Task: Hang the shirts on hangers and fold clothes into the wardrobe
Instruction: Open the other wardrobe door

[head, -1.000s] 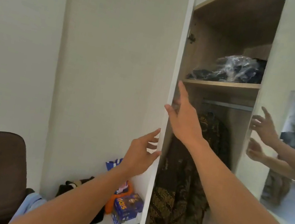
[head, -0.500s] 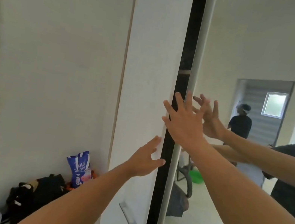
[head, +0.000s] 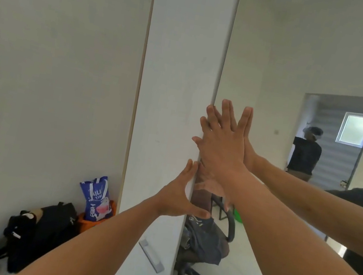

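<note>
Wardrobe door | right hand flat on mirror | left hand at edge

Bright, even daylight, white walls nearly washed out, hottest spot is the window reflected mid right, shadows faint, slight overall softness, wardrobe door edges lean with wide-angle distortion.

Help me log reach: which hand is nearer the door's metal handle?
Left. The left hand is on the white door above the handle; the right hand presses the mirror higher up.
</note>
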Demonstrator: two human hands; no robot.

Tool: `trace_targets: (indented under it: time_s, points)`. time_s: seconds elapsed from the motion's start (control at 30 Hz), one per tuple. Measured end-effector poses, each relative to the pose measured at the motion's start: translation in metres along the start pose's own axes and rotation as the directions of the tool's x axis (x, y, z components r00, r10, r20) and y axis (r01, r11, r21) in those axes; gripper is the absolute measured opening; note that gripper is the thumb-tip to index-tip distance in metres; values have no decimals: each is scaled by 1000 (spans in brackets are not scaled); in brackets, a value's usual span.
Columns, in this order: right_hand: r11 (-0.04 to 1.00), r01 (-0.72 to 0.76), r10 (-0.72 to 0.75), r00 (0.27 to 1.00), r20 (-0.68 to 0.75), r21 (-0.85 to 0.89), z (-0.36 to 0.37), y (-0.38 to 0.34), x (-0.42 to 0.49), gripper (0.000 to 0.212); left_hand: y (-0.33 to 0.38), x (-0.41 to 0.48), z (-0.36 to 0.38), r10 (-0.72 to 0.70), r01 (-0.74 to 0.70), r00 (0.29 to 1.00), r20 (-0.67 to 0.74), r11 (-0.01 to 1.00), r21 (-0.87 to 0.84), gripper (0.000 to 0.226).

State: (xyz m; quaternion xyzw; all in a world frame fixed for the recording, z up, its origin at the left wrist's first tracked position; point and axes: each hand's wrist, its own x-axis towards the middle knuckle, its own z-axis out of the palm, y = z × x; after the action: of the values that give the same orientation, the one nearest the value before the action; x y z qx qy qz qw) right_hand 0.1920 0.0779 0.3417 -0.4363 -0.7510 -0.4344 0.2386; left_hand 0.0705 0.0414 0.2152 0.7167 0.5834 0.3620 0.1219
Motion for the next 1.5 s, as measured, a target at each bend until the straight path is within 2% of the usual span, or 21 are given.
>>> trace_targets:
  time_s: [0.13,0.23,0.37,0.47,0.63,0.77,0.87,1.07,1.13,1.2,1.37,1.43,1.5]
  points:
    - [999,-2,-1,999,50,53,-8,-3,0,64,16,-9,-17,-28,26,998,50,998,52,133]
    - [993,9,-17,998,61,122,-20,1,-6,57,29,-20,-31,-68,67,998,4,994,90,118]
    - [936,1,-17,999,43,351,-40,10,-30,51,38,-39,-34,-56,64,997,-51,983,175,104]
    - [849,-78,38,995,87,522,-53,14,-57,50,44,-55,-29,-43,52,998,-48,980,194,101]
    - [720,-215,166,976,137,660,-75,27,-117,47,66,-78,-15,-18,16,1000,7,979,205,90]
    - [673,-342,269,939,214,655,-94,49,-191,50,102,-97,10,39,-54,994,101,986,155,84]
    - [612,-451,370,889,269,650,-109,72,-254,37,128,-112,34,124,-145,975,185,984,104,74]
    - [525,-653,526,754,395,546,-148,91,-383,39,164,-155,105,268,-279,927,261,960,4,76]
    - [505,-717,569,695,439,481,-155,90,-428,39,178,-176,129,290,-286,913,287,957,-56,76]
    - [467,-795,613,607,505,388,-156,87,-472,41,190,-192,155,322,-289,894,311,946,-147,73]
    - [373,-897,577,424,698,236,-144,69,-557,43,209,-218,211,378,-219,853,360,885,-410,81]
    - [333,-917,547,376,748,218,-137,58,-574,47,215,-225,227,382,-195,865,325,853,-483,78]
    - [312,-923,526,364,769,224,-128,48,-582,53,218,-223,242,350,-148,889,294,829,-540,75]
